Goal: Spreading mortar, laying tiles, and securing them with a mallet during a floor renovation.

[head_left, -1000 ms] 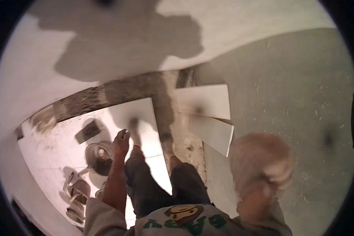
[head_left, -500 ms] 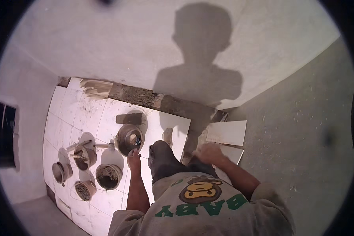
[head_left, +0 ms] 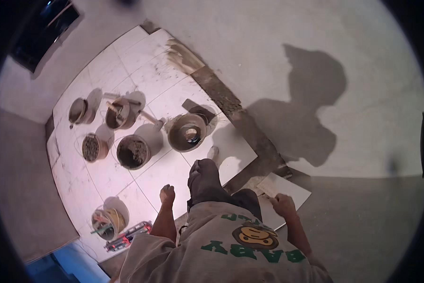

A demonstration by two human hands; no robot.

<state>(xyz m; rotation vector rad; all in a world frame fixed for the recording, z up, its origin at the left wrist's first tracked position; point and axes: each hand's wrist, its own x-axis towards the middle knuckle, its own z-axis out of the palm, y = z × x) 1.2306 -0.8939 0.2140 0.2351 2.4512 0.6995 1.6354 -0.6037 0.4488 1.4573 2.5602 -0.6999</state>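
My left hand (head_left: 167,194) hangs beside my left leg, above the white floor tiles. Its fingers are curled in, and nothing shows in them. On the other side, my right hand (head_left: 283,205) hangs in front of a loose white tile (head_left: 294,190); its fingers are bent, with no object visible in them. I cannot tell whether this hand touches the tile. The nearest vessel to my legs is a wide round basin (head_left: 178,137) with something pale and round inside. A bucket of dark mortar (head_left: 128,158) stands left of it.
Farther left are a bucket with a wooden-handled tool (head_left: 114,118), a bucket of grey material (head_left: 91,147) and another bucket (head_left: 77,112). A mallet (head_left: 150,119) lies nearby. A tool bucket (head_left: 113,222) stands beside a long red tool (head_left: 128,237). An untiled strip (head_left: 219,92) borders the wall.
The view has turned right, so the buckets appear rotated, and the tool bucket and red tool now show at lower left. My right hand has swung outward from before my legs to beside the loose tile.
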